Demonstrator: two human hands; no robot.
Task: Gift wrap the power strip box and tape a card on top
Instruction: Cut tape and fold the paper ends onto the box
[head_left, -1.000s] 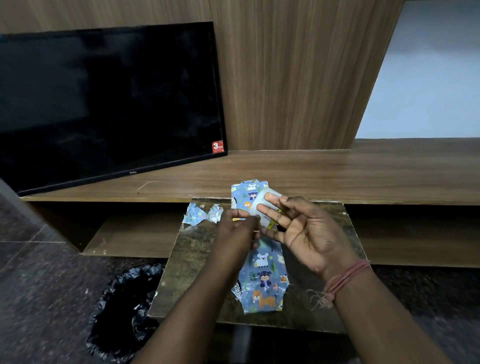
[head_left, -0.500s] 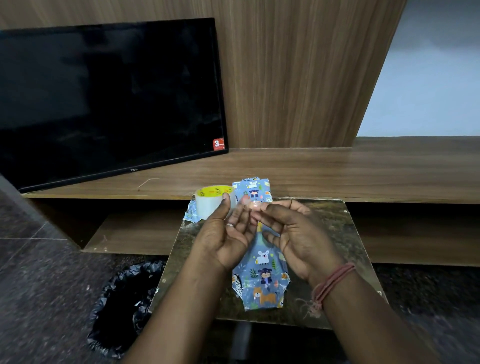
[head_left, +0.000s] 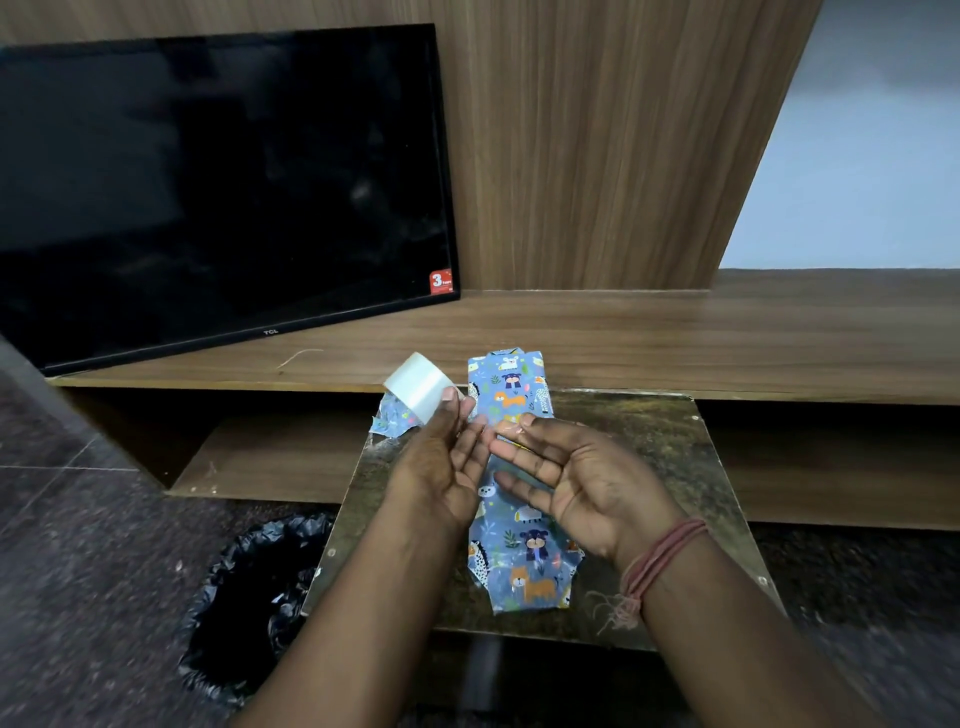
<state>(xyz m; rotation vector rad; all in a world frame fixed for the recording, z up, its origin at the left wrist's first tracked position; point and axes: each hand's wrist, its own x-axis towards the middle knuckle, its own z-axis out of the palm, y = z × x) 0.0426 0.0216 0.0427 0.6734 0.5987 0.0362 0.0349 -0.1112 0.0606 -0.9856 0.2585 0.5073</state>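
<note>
Your hands have drawn apart: left hand (head_left: 441, 467) grips the tape roll (head_left: 420, 385), right hand (head_left: 576, 480) pinches its strip above the wrapped box (head_left: 514, 499). Tear next, then seal a flap.

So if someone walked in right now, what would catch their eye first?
Probably the wrapped box, bright blue with cartoon animals, lying on the small table under both hands. The left hand holds a tape roll above the table's far left corner, a clear strip reaching the right hand. Behind, a big dark TV leans on the wood wall.
</note>
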